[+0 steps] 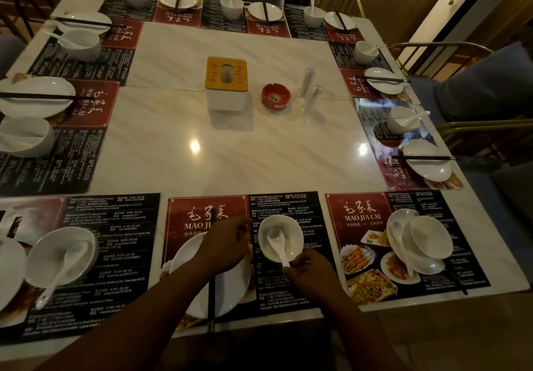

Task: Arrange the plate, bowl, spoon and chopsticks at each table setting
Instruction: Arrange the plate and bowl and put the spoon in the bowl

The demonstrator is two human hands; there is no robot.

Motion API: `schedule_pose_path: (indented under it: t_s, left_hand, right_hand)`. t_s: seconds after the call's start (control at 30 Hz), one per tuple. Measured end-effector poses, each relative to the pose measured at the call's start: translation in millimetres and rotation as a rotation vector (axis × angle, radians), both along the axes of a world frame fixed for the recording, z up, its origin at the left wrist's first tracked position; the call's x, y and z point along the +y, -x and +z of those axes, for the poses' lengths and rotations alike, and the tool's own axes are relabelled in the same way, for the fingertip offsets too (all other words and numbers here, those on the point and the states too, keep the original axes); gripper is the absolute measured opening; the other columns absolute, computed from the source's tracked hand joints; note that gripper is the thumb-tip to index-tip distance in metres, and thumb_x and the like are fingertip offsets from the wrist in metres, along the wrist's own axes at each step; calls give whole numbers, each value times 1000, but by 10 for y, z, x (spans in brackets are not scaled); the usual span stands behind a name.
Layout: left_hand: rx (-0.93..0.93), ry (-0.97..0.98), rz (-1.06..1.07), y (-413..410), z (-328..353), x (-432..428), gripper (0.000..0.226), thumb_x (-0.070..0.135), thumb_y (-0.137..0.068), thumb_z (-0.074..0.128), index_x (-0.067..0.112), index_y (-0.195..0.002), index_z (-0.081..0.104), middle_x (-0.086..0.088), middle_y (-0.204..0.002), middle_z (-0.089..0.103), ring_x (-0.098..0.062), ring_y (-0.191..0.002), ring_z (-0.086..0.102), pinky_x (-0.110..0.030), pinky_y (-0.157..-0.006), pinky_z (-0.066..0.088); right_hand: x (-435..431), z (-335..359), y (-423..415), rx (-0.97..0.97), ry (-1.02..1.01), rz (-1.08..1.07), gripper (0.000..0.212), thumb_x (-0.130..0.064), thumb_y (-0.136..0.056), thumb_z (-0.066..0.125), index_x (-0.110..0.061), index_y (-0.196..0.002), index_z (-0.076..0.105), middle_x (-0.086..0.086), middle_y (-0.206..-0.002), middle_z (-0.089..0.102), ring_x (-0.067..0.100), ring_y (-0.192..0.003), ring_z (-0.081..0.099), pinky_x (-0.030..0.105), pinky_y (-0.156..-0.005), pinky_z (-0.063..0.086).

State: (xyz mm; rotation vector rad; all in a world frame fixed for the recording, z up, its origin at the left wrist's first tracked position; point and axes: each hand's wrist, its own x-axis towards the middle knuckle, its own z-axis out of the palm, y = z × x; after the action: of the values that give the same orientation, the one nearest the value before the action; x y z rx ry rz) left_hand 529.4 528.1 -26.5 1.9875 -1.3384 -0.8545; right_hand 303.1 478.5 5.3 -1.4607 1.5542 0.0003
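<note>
On the near middle placemat lies a white plate (230,292) with dark chopsticks (211,304) across it. My left hand (223,245) rests over the plate's far side, fingers curled on the chopsticks' upper end. Right of the plate stands a white bowl (291,233) with a white spoon (276,243) inside. My right hand (310,271) pinches the spoon's handle at the bowl's near rim. On the near right placemat a plate (429,265), a bowl (431,236) and a spoon (397,230) sit stacked together. The near left setting has a bowl (62,255) with a spoon (57,277).
Finished settings with plate, bowl, spoon and chopsticks line the left, far and right sides. In the table's middle stand a tissue box (227,82), a red ashtray (275,95) and two clear shakers (310,94). Chairs (461,128) surround the table; a person sits at the far side.
</note>
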Motion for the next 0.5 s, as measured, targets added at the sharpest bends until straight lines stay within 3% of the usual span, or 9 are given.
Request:
schedule_pose_path:
  t_s: [0.23,0.5]
  left_hand:
    - [-25,-27,-22,42,-32,-98,41,16,-91,63,22,-131,62,6,-110,72,4,-85,59,-2,-71,37]
    - [18,-66,-8,115,-52,-100,42,17,-91,64,26,-132,59,8,-114,71,1,-91,61,-12,-73,45]
  right_hand:
    - [32,-50,3,-54,-12,-48,25,-28,-74,84,-24,-87,62,-1,-84,74,13,-78,72,44,-76,61]
    - [-64,-89,83,-80,-60,1,30,-37,-73,83,-26,-90,60,1,-88,74,15,-79,73,42,-74,62]
